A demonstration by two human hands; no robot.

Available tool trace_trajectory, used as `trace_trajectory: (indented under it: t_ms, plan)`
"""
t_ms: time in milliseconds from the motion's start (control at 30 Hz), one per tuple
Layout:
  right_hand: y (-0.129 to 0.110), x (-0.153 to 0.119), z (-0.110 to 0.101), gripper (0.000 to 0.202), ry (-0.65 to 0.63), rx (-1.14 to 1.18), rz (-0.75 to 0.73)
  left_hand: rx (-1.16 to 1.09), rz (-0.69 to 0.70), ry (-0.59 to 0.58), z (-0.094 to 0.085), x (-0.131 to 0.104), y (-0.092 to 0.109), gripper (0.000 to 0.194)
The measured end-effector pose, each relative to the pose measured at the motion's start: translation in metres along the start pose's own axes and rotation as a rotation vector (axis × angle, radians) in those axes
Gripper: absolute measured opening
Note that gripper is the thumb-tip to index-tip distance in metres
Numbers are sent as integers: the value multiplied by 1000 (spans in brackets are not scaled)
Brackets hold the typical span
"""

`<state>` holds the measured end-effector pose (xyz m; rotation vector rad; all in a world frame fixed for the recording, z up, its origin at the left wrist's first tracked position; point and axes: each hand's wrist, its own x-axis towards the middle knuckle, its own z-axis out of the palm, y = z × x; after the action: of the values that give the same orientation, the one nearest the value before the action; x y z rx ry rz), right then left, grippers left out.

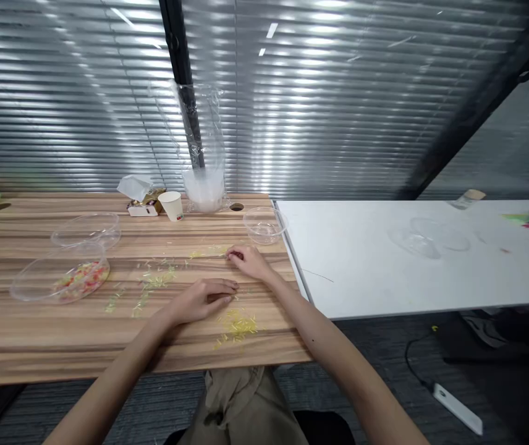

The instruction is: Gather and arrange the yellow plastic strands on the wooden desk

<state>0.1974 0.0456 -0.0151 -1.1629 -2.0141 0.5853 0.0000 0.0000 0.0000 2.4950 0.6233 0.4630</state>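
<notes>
On the far left of the wood-grain worktop (60,346) sits a clear plastic bowl (33,282) with red and yellow bits (83,278) in it; just behind stands another clear bowl (76,227). Pale yellow-green slivers (156,281) lie scattered next, with a paper cup (172,206) farther back. My left hand (203,300) rests palm down, its grip loosely spread, thumb apart, holding nothing I can see. Nearer me is a loose heap of yellow slivers (240,326). My right hand (249,261) has its grip drawn together beside more yellow slivers (206,251); whether anything is pinched, I cannot tell. Behind it stands a round clear tub (264,231).
</notes>
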Motion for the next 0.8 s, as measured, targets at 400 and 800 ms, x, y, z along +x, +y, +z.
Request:
trace_trajectory:
  t_ms: [400,800]
  plan:
    - [1,0,0,20,0,-1,10,-10,10,14,1,0,0,28]
    - [2,0,1,20,6,-1,-17,-27,2,5,-1,1,2,27]
